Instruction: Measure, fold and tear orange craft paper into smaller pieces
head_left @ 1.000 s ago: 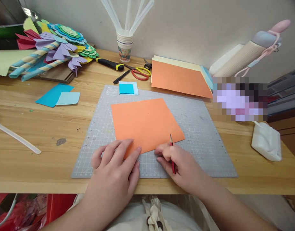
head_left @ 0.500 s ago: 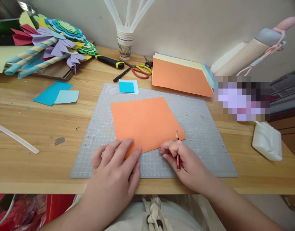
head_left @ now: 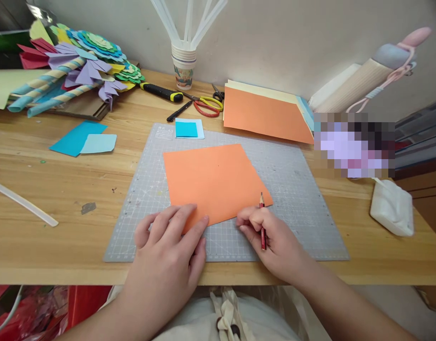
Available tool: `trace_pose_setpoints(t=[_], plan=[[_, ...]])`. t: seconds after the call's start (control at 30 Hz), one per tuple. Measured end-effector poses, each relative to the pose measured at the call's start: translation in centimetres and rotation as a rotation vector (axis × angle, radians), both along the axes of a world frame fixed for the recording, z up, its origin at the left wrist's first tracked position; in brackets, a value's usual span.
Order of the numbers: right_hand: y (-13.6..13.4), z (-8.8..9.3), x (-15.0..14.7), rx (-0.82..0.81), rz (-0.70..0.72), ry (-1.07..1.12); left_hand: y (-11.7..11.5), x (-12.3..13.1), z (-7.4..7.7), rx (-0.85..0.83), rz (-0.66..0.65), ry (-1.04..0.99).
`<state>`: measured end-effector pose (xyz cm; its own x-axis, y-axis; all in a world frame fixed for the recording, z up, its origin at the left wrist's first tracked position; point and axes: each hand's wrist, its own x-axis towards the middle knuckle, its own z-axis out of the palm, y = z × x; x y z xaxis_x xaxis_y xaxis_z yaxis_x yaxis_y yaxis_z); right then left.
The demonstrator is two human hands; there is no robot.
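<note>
Though two hands, one red pencil.

Surface, seen from the worker's seat. Front centre: cutting mat. On the mat: paper sheet, with pencil tip above its near right corner. Across the mat's far edge, left: small paper squares, one atop the other. Left of mat: overlapping paper pieces; behind these, paper flowers; before them, strip. Behind mat, left to right: utility knife, scissors, stacked sheets. Farther back: nested paper cups, sticks inside.
</note>
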<state>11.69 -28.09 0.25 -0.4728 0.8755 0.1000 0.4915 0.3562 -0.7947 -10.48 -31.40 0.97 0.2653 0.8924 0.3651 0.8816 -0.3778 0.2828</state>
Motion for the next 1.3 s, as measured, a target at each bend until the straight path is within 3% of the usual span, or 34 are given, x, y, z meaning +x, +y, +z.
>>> trace_pose_setpoints(t=[0.23, 0.43, 0.63, 0.83, 0.97, 1.1, 1.23, 1.3], plan=[[-0.3, -0.6, 0.0, 0.058, 0.042, -0.070, 0.1, 0.1, 0.1, 0.016, -0.003, -0.008], [-0.1, 0.0, 0.1, -0.013, 0.083, -0.079, 0.0, 0.0, 0.0, 0.008, 0.003, -0.009], [-0.2, -0.2, 0.2, -0.008, -0.095, 0.054, 0.0, 0.0, -0.1, 0.005, 0.007, 0.009], [-0.5, -0.1, 0.5, -0.066, 0.046, 0.046, -0.1, -0.1, -0.1, 0.000, 0.008, -0.001], [-0.4, 0.4, 0.8, 0.019, -0.228, 0.316, -0.6, 0.3, -0.1, 0.050, -0.053, -0.017], [-0.8, 0.1, 1.2, 0.135, -0.504, 0.506, -1.0, 2.2, -0.4, 0.054, -0.163, 0.083], [-1.8, 0.0, 1.9, 0.117, -0.578, 0.631, -0.8, 4.9, -0.7, 0.035, -0.263, 0.189], [-2.1, 0.4, 2.6, 0.133, -0.576, 0.672, -0.5, 6.0, -0.4, 0.042, -0.465, 0.206]])
